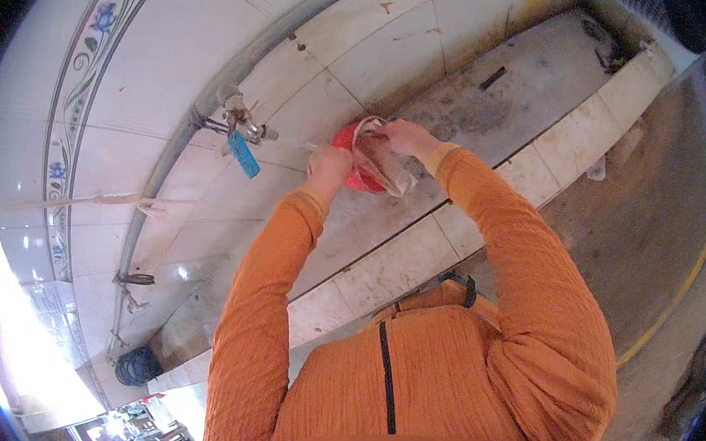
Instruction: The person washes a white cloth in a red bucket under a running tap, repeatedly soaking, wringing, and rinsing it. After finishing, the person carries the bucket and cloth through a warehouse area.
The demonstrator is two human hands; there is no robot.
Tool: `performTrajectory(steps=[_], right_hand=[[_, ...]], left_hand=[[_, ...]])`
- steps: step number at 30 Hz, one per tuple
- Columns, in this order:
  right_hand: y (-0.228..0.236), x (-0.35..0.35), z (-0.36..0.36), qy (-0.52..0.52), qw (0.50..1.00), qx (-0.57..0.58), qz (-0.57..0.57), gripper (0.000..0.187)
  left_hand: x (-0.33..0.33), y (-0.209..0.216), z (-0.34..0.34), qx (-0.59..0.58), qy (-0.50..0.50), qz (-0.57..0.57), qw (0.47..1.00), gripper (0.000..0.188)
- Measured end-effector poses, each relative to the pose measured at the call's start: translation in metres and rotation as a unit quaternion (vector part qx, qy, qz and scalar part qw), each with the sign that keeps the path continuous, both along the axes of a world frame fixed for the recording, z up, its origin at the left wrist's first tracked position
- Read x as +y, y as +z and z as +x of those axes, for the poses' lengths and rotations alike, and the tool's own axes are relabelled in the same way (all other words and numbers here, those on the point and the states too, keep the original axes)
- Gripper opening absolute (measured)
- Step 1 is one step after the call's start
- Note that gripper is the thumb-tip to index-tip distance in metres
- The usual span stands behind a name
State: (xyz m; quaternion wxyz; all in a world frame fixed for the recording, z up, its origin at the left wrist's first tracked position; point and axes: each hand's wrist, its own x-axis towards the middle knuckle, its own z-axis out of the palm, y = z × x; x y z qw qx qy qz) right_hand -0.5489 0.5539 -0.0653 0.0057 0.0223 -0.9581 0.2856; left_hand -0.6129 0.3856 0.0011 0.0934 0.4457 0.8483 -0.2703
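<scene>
Both my hands are out in front of me over a low tiled trough. Between them is a round red container (365, 177) with a pale rim, and crumpled see-through plastic (392, 170), which looks like a bag, lies over or in it. My left hand (330, 169) is closed at the container's left side. On the far right side, my right hand (409, 139) pinches the plastic near the rim. Its fingertips are partly hidden, and the container's inside is hard to make out. Left of my left hand, a metal tap (248, 125) with a blue tag-like piece (244, 155) sticks out from the wall.
A raised tiled ledge (404, 258) runs between me and the trough floor (470, 105), where a small dark bar (493, 78) lies. Along the white tiled wall runs a grey pipe (162, 172). A coiled black hose (138, 365) is at the lower left.
</scene>
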Motion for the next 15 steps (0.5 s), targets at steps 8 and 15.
performTrajectory(steps=[8,15], right_hand=[[0.002,-0.040,0.036,0.188,0.981,-0.016,-0.047,0.025],[-0.011,-0.032,0.007,-0.008,0.988,-0.005,-0.152,0.027]], left_hand=[[-0.025,-0.013,-0.009,-0.002,-0.042,0.060,0.997,0.018],[-0.031,0.003,0.007,0.024,-0.049,0.055,0.997,0.016]])
